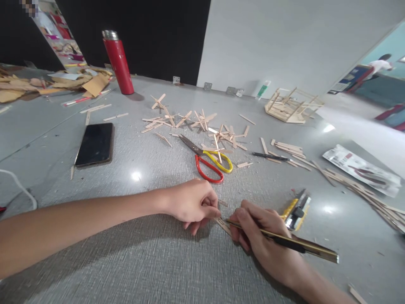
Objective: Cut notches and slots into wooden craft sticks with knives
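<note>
left hand [193, 202] pinches wooden strip [224, 226], seemingly to steady it | right hand [264, 236] grips gold cutter [300, 245] pen-like, apparently for tip control | scissors [202, 152] at twelve o'clock, within reach

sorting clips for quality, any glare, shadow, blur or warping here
Head view: bright glare on the table beside the phone and right of the yellow cutter; head view: soft shadow below the left arm; head view: red bottle leans, perhaps lens distortion or camera tilt; head view: far person blurry, fine detail on the stick unclear.
</note>
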The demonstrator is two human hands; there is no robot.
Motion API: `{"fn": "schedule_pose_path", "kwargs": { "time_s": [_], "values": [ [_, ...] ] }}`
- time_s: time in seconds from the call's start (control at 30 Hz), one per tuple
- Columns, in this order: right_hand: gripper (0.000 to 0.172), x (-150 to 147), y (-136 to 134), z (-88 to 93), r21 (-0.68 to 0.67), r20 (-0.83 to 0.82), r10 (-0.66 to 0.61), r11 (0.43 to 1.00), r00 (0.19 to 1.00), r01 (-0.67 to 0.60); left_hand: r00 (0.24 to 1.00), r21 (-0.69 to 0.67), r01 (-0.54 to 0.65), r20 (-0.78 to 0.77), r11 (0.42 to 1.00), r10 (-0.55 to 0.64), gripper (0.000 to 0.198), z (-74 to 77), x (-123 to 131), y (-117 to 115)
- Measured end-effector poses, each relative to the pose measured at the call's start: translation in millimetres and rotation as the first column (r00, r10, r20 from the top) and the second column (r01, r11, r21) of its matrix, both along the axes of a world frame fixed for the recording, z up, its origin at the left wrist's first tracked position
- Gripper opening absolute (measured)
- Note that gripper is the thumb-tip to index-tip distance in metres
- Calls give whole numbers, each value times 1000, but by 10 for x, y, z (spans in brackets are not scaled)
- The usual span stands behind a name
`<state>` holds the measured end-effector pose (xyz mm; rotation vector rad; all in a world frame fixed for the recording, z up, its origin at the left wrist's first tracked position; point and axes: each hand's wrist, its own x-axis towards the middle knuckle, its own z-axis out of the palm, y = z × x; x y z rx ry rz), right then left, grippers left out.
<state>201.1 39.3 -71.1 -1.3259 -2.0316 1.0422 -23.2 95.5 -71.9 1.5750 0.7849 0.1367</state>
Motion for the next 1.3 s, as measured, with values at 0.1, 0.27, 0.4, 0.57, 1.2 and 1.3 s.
{"fn": "schedule_pose_path", "kwargs": {
  "time_s": [0.1, 0.27, 0.4, 0.57, 1.2, 1.3],
  "values": [
    [48, 3, 0, -12, 7, 44, 46, 999, 998, -46, 1000, 4, 2, 5, 1000, -2, 27, -8, -4, -2],
    [45, -6, -7, -32, 15, 98, 28, 999, 995, -30, 1000, 21, 5, 9, 1000, -5, 28, -26, -10, 1],
    [46, -36, 0, -34, 40, 109, 34, 998, 993, -39, 1000, 28, -2, 9, 1000, 1, 28, -29, -1, -4],
    [47, -75, 9, -34, 103, 124, 44, 993, 991, -57, 1000, 32, -25, 15, 999, 25, 29, -20, 10, -18],
    [45, -87, 38, 111, 104, 263, 133, 981, 956, -165, 1000, 42, -31, 2, 999, 31, 28, -9, 16, -41],
    [48, -63, 47, 71, 23, 184, 114, 993, 976, -120, 1000, 39, -30, 8, 999, 30, 28, -28, 11, -36]
  ]
}}
